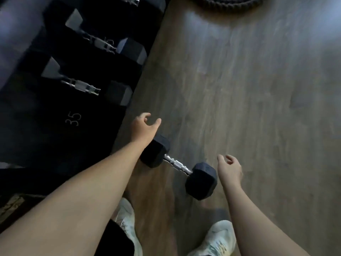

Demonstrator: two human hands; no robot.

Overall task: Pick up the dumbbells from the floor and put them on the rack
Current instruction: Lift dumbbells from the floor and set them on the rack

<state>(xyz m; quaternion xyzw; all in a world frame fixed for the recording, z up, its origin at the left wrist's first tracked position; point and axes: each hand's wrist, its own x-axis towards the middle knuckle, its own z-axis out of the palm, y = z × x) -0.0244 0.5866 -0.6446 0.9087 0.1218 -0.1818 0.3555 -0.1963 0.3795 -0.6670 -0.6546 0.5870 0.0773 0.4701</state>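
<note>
A black hex dumbbell point(178, 165) with a chrome handle lies on the wooden floor just in front of my feet. My left hand point(143, 127) hovers above its left head, fingers loosely spread, holding nothing. My right hand point(230, 168) hangs beside its right head, also empty with fingers curled apart. The dark rack point(55, 115) fills the left of the view. Two dumbbells rest on it, one at the middle point(86, 85) and one farther back point(103, 41). A "35" marking shows on a dark surface nearer me.
A thick coiled rope point(230, 2) lies on the floor at the top. My two pale shoes point(214, 239) stand at the bottom. Wooden floor point(258, 89) stretches to the right. A patterned mat edge point(13, 204) shows at the lower left.
</note>
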